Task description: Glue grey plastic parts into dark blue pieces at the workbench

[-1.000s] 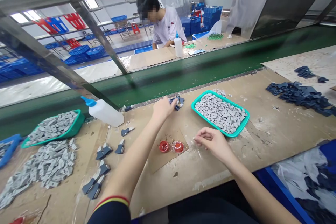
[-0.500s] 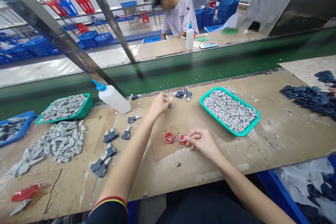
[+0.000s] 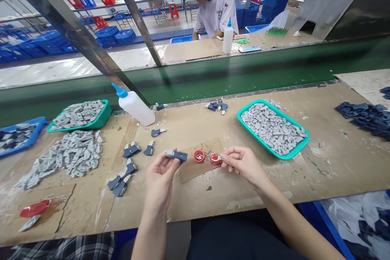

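Left hand [image 3: 161, 174] grips a navy piece [image 3: 180, 156] lying lengthwise left-to-right; right hand [image 3: 243, 163], nearer the red cups [image 3: 199, 156], pinches a grey chip [image 3: 219, 157].

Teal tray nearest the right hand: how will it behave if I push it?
The teal tray probably feels fairly heavy for its size, since it is full of small grey pieces. Its low, wide shape suggests it would slide rather than tip. A sharp push might spill some, as they look loose.

Factory assembly area: a green conveyor belt [image 3: 195, 79] is separating workbenches [image 3: 319, 172], teal trays [image 3: 288, 156] are holding grey parts [image 3: 271, 130], blue crates [image 3: 276, 6] are standing stacked behind.
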{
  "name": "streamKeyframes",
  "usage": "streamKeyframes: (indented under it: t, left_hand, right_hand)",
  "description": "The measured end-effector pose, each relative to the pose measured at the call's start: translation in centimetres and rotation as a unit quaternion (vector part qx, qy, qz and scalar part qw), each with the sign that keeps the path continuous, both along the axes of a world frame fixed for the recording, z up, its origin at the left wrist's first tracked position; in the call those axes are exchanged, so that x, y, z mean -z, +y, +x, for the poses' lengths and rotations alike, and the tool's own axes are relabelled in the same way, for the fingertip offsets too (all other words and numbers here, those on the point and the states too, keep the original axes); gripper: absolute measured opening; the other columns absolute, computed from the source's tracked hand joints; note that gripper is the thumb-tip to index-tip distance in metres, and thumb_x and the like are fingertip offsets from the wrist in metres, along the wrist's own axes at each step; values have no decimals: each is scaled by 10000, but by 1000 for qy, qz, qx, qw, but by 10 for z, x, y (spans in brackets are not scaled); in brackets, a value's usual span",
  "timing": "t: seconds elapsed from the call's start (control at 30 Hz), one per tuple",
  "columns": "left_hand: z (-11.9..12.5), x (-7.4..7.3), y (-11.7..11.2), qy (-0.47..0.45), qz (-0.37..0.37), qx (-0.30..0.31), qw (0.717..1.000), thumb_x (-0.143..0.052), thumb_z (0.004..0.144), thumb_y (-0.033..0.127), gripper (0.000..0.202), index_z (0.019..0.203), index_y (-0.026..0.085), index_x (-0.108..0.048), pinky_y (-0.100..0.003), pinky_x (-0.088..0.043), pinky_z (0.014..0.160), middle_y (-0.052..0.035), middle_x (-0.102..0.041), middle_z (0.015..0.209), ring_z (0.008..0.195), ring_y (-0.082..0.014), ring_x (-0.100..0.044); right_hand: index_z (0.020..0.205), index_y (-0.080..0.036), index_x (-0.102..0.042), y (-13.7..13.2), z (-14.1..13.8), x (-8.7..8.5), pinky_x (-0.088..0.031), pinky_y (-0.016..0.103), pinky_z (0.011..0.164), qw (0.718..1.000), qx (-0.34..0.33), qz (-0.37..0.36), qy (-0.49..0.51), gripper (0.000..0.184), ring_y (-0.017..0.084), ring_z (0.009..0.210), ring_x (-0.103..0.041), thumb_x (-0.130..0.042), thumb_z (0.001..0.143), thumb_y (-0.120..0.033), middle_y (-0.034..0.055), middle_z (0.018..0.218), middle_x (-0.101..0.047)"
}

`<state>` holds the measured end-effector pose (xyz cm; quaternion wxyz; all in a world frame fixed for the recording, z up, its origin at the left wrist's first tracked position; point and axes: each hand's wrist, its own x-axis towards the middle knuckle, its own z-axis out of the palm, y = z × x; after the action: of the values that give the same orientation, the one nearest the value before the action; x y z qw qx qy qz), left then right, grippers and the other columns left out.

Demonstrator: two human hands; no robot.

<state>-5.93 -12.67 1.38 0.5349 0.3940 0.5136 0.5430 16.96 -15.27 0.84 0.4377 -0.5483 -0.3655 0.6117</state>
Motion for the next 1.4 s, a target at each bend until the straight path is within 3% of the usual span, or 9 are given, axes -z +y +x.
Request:
streamKeyframes:
  t: [0.13, 0.37, 0.63, 0.77, 0.87, 1.13, 1.4]
  left_hand:
    - [29, 6, -26, -43, 15, 11, 999, -744, 690, 180, 230, 908, 199, -674, -327, -508, 908, -51, -727, 968, 975, -201, -665]
    - [52, -11, -31, -12, 30, 58, 998, -748, 673, 176, 223, 893, 185, -711, -380, -538, 876, -82, -734, 965, 971, -259, -669]
    - [51, -14, -33, -1, 24, 65, 998, -757, 657, 179, 215, 869, 203, -735, -360, -569, 823, -65, -742, 933, 913, -250, -687]
    - [54, -11, -35, 20, 30, 74, 997, -753, 658, 159, 208, 858, 216, -748, -324, -575, 805, -54, -746, 914, 911, -242, -690]
    - [59, -7, -37, 24, 34, 72, 997, -745, 667, 154, 205, 857, 231, -751, -298, -586, 759, -38, -748, 899, 865, -227, -700]
    - [69, -3, -47, 131, 121, 35, 983, -651, 771, 163, 229, 962, 262, -732, -343, -591, 772, -33, -719, 1030, 867, -224, -697]
    - [74, -1, -51, 254, 314, -6, 915, -628, 723, -37, 452, 1076, 239, -686, -344, -588, 789, -41, -714, 1042, 916, -215, -687]
  right_hand:
    - [769, -154, -621, -6, 0, -24, -271, 187, 401, 1000, -9, 8, 28, 300, 76, 451, -486, -717, 719, -433, 42, 637, -685]
    - [756, -168, -637, -10, -8, -47, -359, 211, 452, 998, -42, 32, 25, 286, 101, 492, -534, -708, 726, -444, 31, 622, -685]
    - [751, -172, -593, -7, -18, -39, -405, 227, 465, 998, -57, 39, -4, 321, 127, 495, -574, -720, 695, -461, 29, 588, -677]
    - [884, -202, -510, -9, -14, -34, -356, 191, 403, 993, -114, 10, -3, 322, 102, 387, -516, -655, 762, -463, -25, 496, -637]
    - [924, -202, -513, -11, -12, -28, -324, 170, 394, 990, -140, 7, 3, 321, 118, 483, -592, -609, 799, -482, 18, 633, -696]
    - [917, -177, -579, -16, -11, -17, -379, 187, 430, 997, -67, 28, 18, 338, 185, 657, -683, -634, 788, -484, 77, 771, -729]
    - [934, -152, -640, -27, -13, -25, -435, 190, 449, 999, 26, 15, 10, 352, 217, 730, -701, -689, 754, -450, 107, 793, -741]
